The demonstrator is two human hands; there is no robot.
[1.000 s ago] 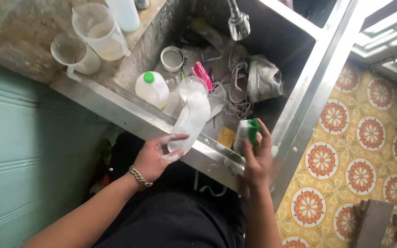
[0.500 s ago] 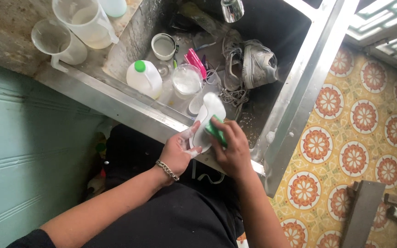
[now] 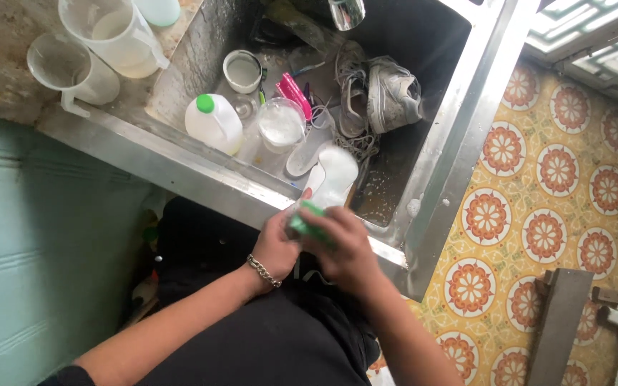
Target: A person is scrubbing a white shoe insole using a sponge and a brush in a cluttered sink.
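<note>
A person stands at a steel sink (image 3: 180,168), both hands together at its near rim: the left hand (image 3: 275,246) grips the near end of a white insole (image 3: 332,175), while the right hand (image 3: 341,246) presses a green scrubbing pad (image 3: 307,221) against it, fingers closed over the pad. The insole's long axis runs from the hands away toward the basin, its rounded far end pointing up and out over the sink. A second white insole (image 3: 307,151) lies in the basin just beyond. One white plastic bottle (image 3: 214,123) with a green cap stands inside the near wall, its label too small to make out. Beside it sit one clear cup of white foam (image 3: 281,125) and one small round tin (image 3: 242,70). Two grey sneakers (image 3: 380,96) lie side by side farther in, next to a pink brush (image 3: 293,93). Two clear measuring jugs (image 3: 101,43) stand on the stone counter at left. Patterned orange floor tiles (image 3: 538,229) show at right.
</note>
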